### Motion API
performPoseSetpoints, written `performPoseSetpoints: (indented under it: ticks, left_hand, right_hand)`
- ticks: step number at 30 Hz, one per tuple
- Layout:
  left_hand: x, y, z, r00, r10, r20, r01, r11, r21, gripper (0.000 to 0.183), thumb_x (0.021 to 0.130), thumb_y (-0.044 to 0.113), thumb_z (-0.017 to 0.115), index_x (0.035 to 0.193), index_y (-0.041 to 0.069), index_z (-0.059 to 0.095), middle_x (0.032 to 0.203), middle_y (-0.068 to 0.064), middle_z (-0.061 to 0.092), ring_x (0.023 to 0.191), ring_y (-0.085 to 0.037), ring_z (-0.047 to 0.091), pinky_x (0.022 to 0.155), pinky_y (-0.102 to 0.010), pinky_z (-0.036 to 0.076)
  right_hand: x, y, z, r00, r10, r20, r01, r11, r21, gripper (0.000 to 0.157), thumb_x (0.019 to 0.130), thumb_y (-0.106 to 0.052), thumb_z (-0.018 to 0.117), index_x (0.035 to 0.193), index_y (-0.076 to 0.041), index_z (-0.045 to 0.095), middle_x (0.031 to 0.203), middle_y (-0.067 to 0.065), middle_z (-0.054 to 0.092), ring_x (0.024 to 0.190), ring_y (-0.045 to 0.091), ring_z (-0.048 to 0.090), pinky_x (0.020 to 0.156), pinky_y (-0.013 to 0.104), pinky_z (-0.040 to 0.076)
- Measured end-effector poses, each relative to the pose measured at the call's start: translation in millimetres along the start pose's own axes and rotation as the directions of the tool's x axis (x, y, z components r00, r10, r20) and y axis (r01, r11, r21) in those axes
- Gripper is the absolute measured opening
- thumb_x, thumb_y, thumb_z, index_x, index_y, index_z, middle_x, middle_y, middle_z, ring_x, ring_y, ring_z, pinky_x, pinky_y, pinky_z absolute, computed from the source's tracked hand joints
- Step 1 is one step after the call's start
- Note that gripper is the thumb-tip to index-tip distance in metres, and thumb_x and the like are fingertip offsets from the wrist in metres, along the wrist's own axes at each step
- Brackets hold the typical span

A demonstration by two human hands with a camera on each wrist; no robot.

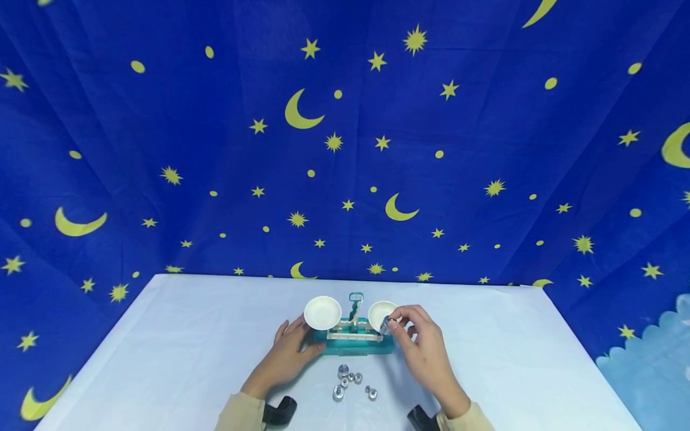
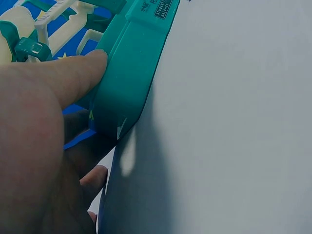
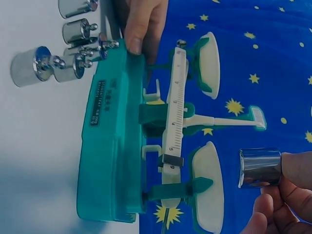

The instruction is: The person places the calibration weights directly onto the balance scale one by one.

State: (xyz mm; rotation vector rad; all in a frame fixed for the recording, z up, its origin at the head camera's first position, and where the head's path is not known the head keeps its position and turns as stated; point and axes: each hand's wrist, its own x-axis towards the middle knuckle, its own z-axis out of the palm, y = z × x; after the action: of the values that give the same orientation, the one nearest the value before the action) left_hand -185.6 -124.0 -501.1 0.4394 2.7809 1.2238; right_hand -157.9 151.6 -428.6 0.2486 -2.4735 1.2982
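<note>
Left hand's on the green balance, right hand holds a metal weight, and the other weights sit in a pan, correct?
No, the head view shows the other weights on the white table in front of the green balance. The rest is right.

The dark label (image 3: 95, 103) on the front of the green balance base (image 3: 100, 170) appears to read "STUDENT" and "BALANCE" (adjacent larger characters are too blurred to read), and the white graduated beam (image 3: 175, 105) bears a numeral 5 beside the dark rider (image 3: 172, 160).
</note>
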Motion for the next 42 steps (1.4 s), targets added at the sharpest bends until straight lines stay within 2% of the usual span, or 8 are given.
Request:
performPoseSetpoints:
  ticks: [4, 10, 16, 23, 42]
  left_hand:
    - [0.8, -0.5, 0.1, 1.000, 0.000, 0.002, 0.000, 1.000, 0.002, 0.072, 0.096, 0.040, 0.065, 0.151, -0.001, 0.042, 0.155, -0.017, 0.043, 0.149, -0.037, 0.026, 0.120, -0.062, -0.001]
    - [1.2, -1.3, 0.2, 1.000, -0.005, 0.002, 0.005, 1.000, 0.003, 0.071, 0.096, 0.040, 0.065, 0.151, 0.000, 0.041, 0.156, -0.015, 0.042, 0.150, -0.035, 0.026, 0.121, -0.060, -0.002]
    - [0.8, -1.7, 0.2, 1.000, 0.021, -0.003, -0.021, 1.000, -0.002, 0.072, 0.096, 0.040, 0.065, 0.151, -0.001, 0.042, 0.155, -0.017, 0.042, 0.149, -0.038, 0.026, 0.120, -0.063, 0.000]
    - [0.5, -1.5, 0.1, 1.000, -0.001, 0.007, 0.001, 1.000, -0.008, 0.072, 0.097, 0.040, 0.065, 0.153, 0.003, 0.040, 0.157, -0.014, 0.040, 0.150, -0.034, 0.024, 0.121, -0.060, -0.002]
    - [1.2, -2.9, 0.6, 1.000, -0.003, 0.003, 0.003, 1.000, 0.004, 0.073, 0.096, 0.042, 0.064, 0.152, 0.001, 0.040, 0.157, -0.015, 0.040, 0.150, -0.035, 0.024, 0.121, -0.062, -0.002]
  right_hand:
    - [3, 2, 0.9, 0.999, -0.031, -0.021, 0.031, 0.999, -0.007, 0.004, 0.096, -0.016, 0.069, 0.095, -0.012, 0.069, 0.097, -0.003, 0.065, 0.085, 0.011, 0.056, 0.069, 0.024, 0.051]
    - [7, 3, 3.5, 1.000, -0.011, -0.010, 0.011, 1.000, -0.008, 0.004, 0.096, -0.015, 0.069, 0.096, -0.010, 0.069, 0.097, -0.003, 0.064, 0.084, 0.011, 0.055, 0.069, 0.023, 0.050]
    - [11, 5, 6.5, 1.000, -0.019, -0.017, 0.019, 1.000, -0.022, 0.004, 0.097, -0.014, 0.068, 0.097, -0.010, 0.069, 0.094, -0.002, 0.062, 0.080, 0.011, 0.054, 0.065, 0.022, 0.047]
    - [15, 9, 9.6, 0.999, -0.026, -0.029, 0.025, 0.999, -0.041, 0.005, 0.096, -0.013, 0.069, 0.096, -0.007, 0.069, 0.095, 0.001, 0.063, 0.077, 0.012, 0.053, 0.061, 0.022, 0.044]
    - [23, 16, 13.5, 0.999, -0.016, -0.052, 0.012, 0.997, -0.070, 0.004, 0.095, -0.011, 0.069, 0.098, -0.008, 0.070, 0.096, 0.003, 0.063, 0.072, 0.014, 0.049, 0.058, 0.024, 0.040]
